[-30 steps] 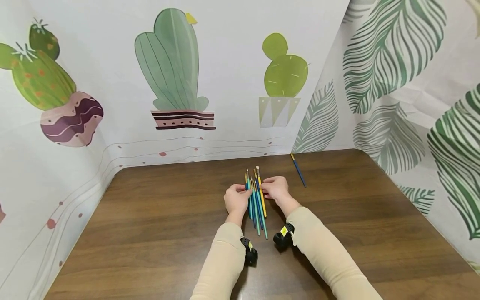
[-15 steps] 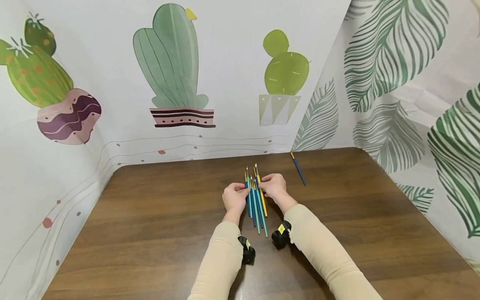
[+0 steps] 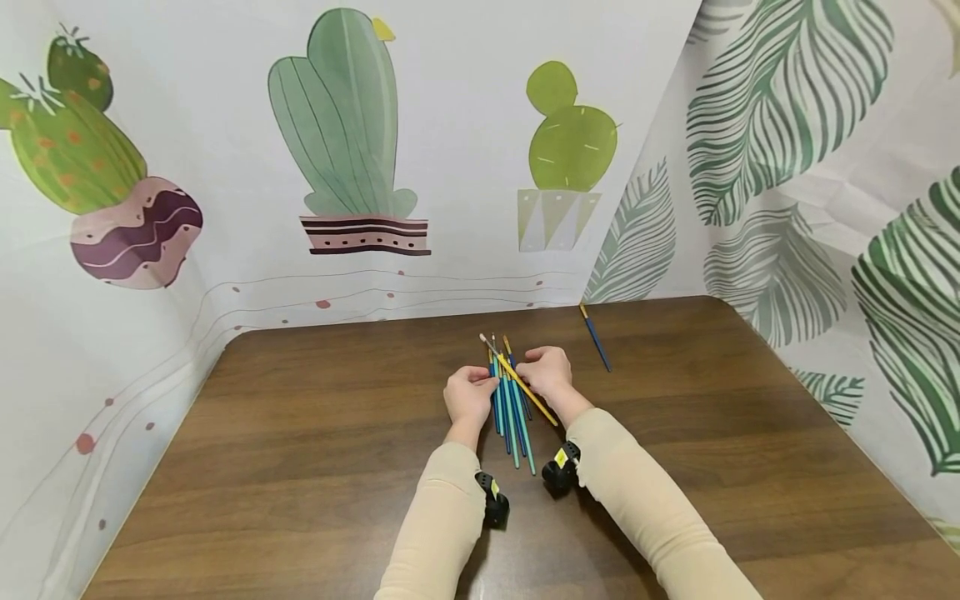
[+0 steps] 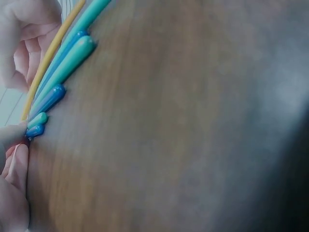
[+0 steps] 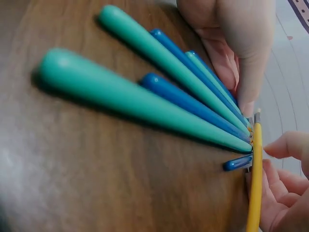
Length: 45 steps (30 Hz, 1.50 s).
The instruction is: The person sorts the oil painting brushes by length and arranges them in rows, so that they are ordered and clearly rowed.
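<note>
Several blue and green paintbrushes (image 3: 517, 425) lie fanned on the table, handles toward me and bristles away. A yellow paintbrush (image 3: 538, 403) rests slantwise across them, its pale bristle tip pointing far left. My left hand (image 3: 468, 397) pinches the left edge of the bunch between thumb and fingers. On the other side, my right hand (image 3: 547, 372) is beside the yellow paintbrush (image 5: 257, 183); in the right wrist view a gap shows between its thumb and fingers. A short blue handle (image 5: 236, 162) shows near those fingers. The bristle ends are partly hidden.
One more blue paintbrush (image 3: 596, 340) lies apart at the back right, near the far edge of the brown wooden table (image 3: 315, 467). Behind the table hangs a white cloth backdrop (image 3: 465, 167) printed with cacti and leaves.
The yellow paintbrush has swung from lying along the bunch's right side to lying across it, bristles leftward and handle end rightward. Both hands have stayed almost in place.
</note>
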Motion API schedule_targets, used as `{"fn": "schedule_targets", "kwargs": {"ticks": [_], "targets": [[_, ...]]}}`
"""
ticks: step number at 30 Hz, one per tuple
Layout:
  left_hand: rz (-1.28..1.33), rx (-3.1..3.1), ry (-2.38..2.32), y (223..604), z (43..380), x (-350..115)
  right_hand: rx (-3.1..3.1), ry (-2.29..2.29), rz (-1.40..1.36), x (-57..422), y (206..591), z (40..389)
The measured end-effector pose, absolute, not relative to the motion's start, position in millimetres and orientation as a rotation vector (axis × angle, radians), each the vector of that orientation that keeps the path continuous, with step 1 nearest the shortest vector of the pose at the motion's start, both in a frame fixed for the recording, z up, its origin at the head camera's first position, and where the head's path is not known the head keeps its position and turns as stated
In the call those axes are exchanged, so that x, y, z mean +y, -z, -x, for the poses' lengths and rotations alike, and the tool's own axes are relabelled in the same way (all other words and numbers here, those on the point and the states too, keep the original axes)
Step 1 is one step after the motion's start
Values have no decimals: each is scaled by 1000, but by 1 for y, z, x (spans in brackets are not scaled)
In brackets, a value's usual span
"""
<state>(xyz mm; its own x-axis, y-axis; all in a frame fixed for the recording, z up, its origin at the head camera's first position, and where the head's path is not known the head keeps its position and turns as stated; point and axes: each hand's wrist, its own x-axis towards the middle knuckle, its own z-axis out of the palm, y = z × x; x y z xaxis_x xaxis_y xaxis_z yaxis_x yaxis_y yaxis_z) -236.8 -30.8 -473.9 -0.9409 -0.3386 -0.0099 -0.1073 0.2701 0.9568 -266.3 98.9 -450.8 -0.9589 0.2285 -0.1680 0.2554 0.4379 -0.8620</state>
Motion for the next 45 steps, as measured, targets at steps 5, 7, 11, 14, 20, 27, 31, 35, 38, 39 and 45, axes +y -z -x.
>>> {"fn": "schedule_targets", "kwargs": {"ticks": [5,7,11,14,20,27,31,35,38,39,45], "targets": [[-418,-2344,1725,474,237,-31,2828,1346,-309,97,450,265],[-421,-2344,1727,474,237,-31,2858,1286,-278,96,450,265],[-423,-2339,1742,474,236,-31,2870,1272,-269,95,452,265],[-420,-2335,1750,474,235,-31,2858,1309,-281,96,453,265],[-421,-2340,1756,475,235,-31,2583,1636,-346,104,452,263],[-405,-2351,1728,475,236,-31,2423,1763,-338,119,447,262],[-404,-2350,1734,475,236,-32,2401,1751,-300,131,444,260],[-401,-2345,1748,474,235,-33,2386,1742,-283,142,440,257],[-397,-2343,1750,474,235,-33,2362,1763,-301,152,438,256],[-394,-2339,1750,474,235,-33,2356,1769,-303,155,437,255],[-385,-2310,1741,477,237,-31,2329,1799,-297,175,434,251]]}}
